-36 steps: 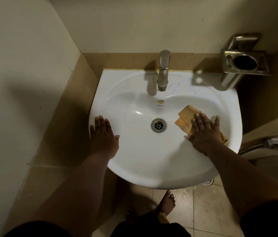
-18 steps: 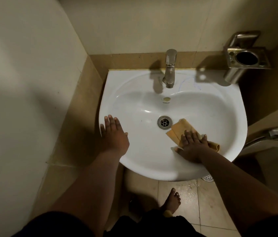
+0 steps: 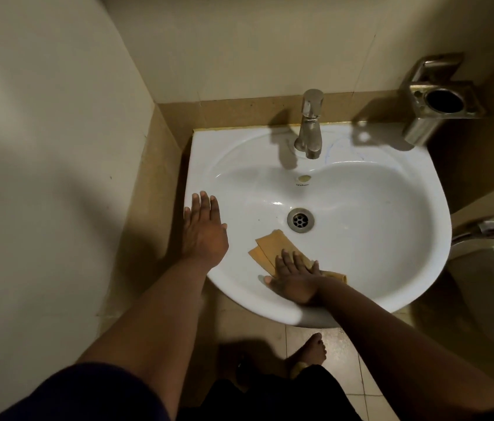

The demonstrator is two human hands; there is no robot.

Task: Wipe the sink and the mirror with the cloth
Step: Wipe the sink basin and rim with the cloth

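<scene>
The right hand presses flat on the cloth in the sink. Left hand rests flat on the rim. Push firmly and reach every part.

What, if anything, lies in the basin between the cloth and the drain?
Nothing visible. The right hand presses the cloth flat on the near side of the sink, and only bare white basin separates the cloth's far corner from the drain. The left hand rests on the left rim, clear of that path.
</scene>
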